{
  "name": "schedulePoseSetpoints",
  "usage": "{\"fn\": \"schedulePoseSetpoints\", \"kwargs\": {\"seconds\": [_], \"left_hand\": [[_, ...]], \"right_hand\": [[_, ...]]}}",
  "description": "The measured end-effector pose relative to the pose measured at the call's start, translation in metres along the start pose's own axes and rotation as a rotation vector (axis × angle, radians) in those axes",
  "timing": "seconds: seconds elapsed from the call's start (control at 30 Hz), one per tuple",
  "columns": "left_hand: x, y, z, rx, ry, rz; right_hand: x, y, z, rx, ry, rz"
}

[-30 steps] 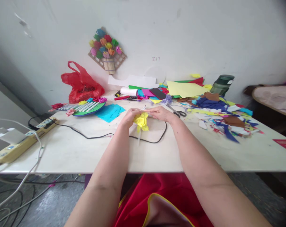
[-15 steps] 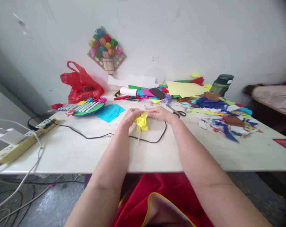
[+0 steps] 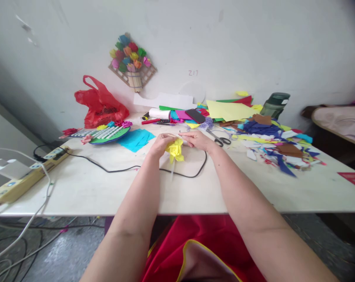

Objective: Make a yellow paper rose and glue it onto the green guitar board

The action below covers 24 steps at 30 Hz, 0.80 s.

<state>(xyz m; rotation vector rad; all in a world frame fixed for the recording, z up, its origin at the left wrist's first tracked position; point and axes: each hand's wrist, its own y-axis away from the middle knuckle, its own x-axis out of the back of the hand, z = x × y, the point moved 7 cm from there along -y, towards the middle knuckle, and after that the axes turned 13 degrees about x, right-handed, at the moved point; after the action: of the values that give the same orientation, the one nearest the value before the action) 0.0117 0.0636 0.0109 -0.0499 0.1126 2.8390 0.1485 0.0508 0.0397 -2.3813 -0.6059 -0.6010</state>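
At the left, one power strip lies slantwise on the table; one red bag stands farther off to its right. One green board, near the bag, bears several pale rolls. Overlapping blue sheets lie just right of it.

At centre, the left arm extends forward, slanting right; the left hand, fingers bent inward, grasps one yellow flower by its far left side. The flower is over the middle of the table, between two hands, with one pale stick pointing nearward below it. The right arm extends forward, slanting left; the right hand points its index finger toward the left fingertips, and what it grips cannot be told. Beyond it lies one phone.

To the right are one pair of scissors, one heap of scraps and, farther back, one upright bottle.
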Motion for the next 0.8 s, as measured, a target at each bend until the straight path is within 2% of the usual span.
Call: {"fn": "schedulePoseSetpoints", "kwargs": {"seconds": [0.47,0.67,0.8], "left_hand": [[0.004,-0.001,-0.002,0.025,-0.017,0.057],[0.002,-0.003,-0.008,0.071,-0.038,-0.008],[0.005,-0.004,-0.009,0.079,-0.053,0.01]], "right_hand": [[0.002,-0.003,0.001,-0.011,-0.1,0.155],[0.001,-0.004,-0.001,0.01,-0.113,0.144],[0.001,-0.003,0.003,-0.011,-0.105,0.115]]}}
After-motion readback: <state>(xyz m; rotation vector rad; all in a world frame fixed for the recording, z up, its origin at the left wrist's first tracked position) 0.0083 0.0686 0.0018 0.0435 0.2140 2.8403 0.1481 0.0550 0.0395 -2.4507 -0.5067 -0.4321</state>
